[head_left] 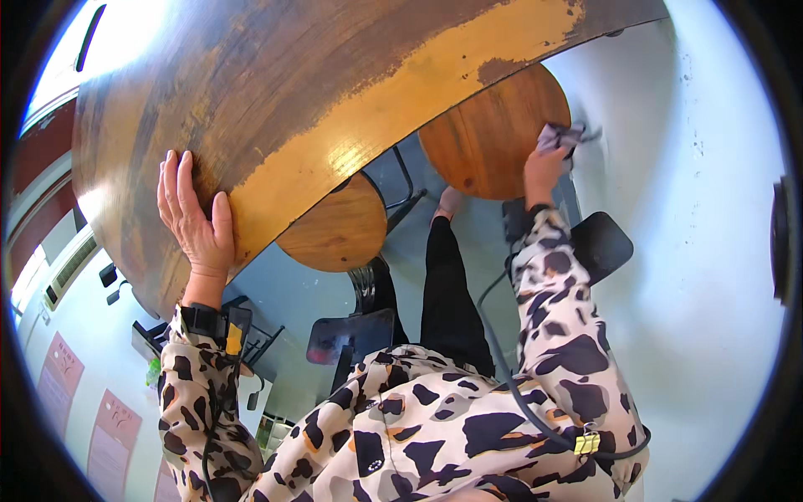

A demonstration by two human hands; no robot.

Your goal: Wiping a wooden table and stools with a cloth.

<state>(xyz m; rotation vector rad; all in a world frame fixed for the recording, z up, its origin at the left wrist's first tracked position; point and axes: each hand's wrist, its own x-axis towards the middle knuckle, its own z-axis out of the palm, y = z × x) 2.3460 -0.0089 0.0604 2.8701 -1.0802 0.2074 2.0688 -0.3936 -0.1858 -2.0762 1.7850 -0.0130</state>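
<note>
Purplish cloth [557, 137], probably light, limp, best gripped by its folds: your right hand [544, 171] clutches it at two o'clock; your left hand [197, 222] rests, fingers loose, on the table [335, 134].

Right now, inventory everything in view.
table: 1, brown and yellow-orange, top
cloth: 1, mauve-grey, right hand
round seats: 2, orange-brown, by table edge
flat panels: 2, black, right and centre
cable: 1+, dark, right
clip: 1+, yellow, on cable
posters: 2+, pink, left
wall: 1+, white, right
clutter: count unclear, mostly black, left
floor: 1, grey-blue, centre
left hand: 1, bare, on table
right hand: 1, bare, around cloth
sleeves: 2, spotted cream, lower view
legs: 2, black, centre
</note>
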